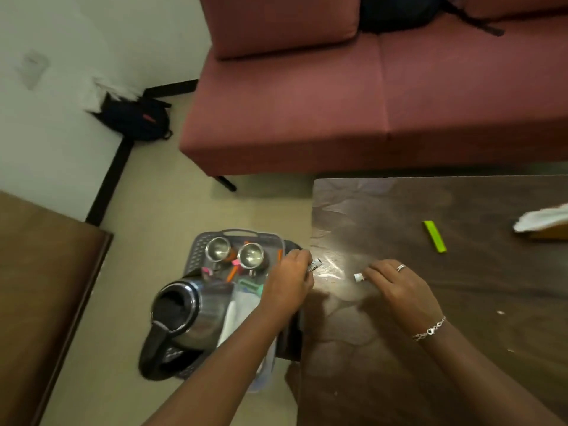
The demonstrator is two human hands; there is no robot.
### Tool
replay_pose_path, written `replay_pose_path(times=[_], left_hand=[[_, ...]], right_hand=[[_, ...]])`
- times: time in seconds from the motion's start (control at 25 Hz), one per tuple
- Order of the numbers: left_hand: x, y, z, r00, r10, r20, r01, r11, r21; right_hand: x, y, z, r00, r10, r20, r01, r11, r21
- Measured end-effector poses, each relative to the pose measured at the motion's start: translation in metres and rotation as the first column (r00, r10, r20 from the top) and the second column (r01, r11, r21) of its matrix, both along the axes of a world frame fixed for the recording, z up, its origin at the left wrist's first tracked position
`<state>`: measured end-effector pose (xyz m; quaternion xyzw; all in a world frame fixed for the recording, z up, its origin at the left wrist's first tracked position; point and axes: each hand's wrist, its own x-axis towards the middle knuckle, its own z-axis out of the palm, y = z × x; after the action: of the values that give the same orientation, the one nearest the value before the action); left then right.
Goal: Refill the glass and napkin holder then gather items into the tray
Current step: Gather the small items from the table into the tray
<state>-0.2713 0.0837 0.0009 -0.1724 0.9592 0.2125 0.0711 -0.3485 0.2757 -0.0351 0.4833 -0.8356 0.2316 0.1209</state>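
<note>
Head view: the left hand [290, 278] is at the counter's [461, 302] left edge, fingers curled round a white marker [315, 265]. The right hand [399, 287] rests on the counter near that edge, fingers pinching a small white piece [358, 277]. The grey tray [199, 244] sits just off the left edge, lower down, holding two steel cups [218, 248], a kettle [187, 305] and pens. A green marker [434, 236] lies mid-counter; white napkins [544, 221] are at the right edge
</note>
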Motion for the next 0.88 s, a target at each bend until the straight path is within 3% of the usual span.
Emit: replay_pose_path(times=[0.2, 0.44, 0.6, 0.76, 0.88], left_hand=[[0.015, -0.086, 0.023, 0.976, -0.089, 0.200, 0.121, 0.980, -0.157], [0.012, -0.185, 0.019, 0.826, -0.258, 0.502, 0.421, 0.874, -0.244], [0.003, -0.217, -0.003, 0.730, -0.284, 0.622, 0.508, 0.834, -0.215], [-0.001, -0.210, -0.036, 0.603, -0.375, 0.704, 0.609, 0.787, -0.101], [-0.006, -0.210, -0.056, 0.551, -0.411, 0.726, 0.632, 0.774, -0.042]], right_hand=[[0.027, -0.083, -0.007, 0.974, 0.220, 0.048, -0.223, 0.972, 0.075], [0.012, -0.159, -0.031, 0.873, 0.486, -0.023, -0.460, 0.840, 0.289], [0.006, -0.198, -0.037, 0.841, 0.539, 0.041, -0.492, 0.730, 0.474], [0.007, -0.221, -0.058, 0.864, 0.471, 0.177, -0.484, 0.681, 0.549], [0.011, -0.233, -0.061, 0.908, 0.331, 0.258, -0.416, 0.638, 0.648]])
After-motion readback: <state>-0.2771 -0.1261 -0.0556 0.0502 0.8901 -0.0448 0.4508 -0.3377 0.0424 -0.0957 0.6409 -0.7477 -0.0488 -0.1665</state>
